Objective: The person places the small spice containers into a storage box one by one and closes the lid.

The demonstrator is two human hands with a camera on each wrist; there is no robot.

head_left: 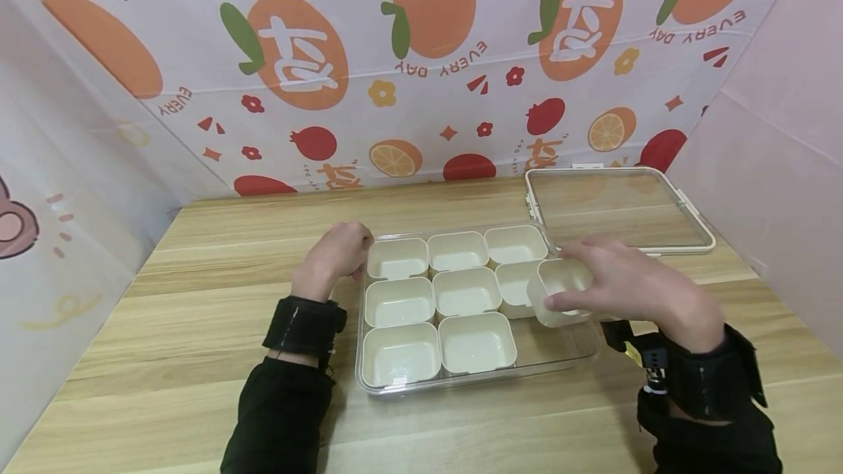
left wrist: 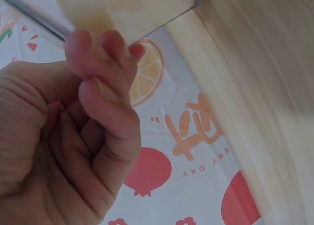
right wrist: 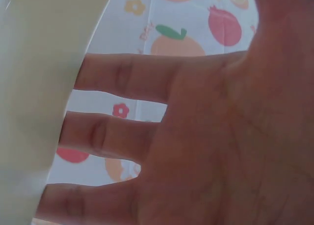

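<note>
Right hand: the right hand point(head_left: 642, 290) is holding a small cream cup point(head_left: 561, 291) by its sides, fingers reaching round the far wall and thumb pressing the near wall; in the right wrist view the fingers point(right wrist: 122, 78) are lying spread against the cup's pale wall point(right wrist: 39, 97).
Cup position: the cup is sitting tilted above the right edge of the clear tray point(head_left: 369, 379), over the middle row's right end, partly overlapping the neighbouring cup point(head_left: 516, 285).
Left hand: the left hand point(head_left: 336, 254) is resting at the tray's far left corner with fingers curled; in the left wrist view the fingertips point(left wrist: 105, 46) are pressing against the tray's corner edge point(left wrist: 147, 19), gripping it lightly.
Tray contents: eight cream cups are sitting in a grid, three in the far row, three in the middle, two in the near row.
Open room in tray: the near right slot point(head_left: 556, 346) is showing bare clear floor.
Lid: a clear lid point(head_left: 619, 209) with a cream rim is lying flat just behind and right of the tray, its near left corner close to the tray's far right corner.
Table edges: the wooden table point(head_left: 197, 298) is meeting the printed backdrop point(head_left: 421, 57) at the far edge and plain walls at both sides.
Free surface: bare wood is lying left of the tray and along the near edge between the sleeves.
</note>
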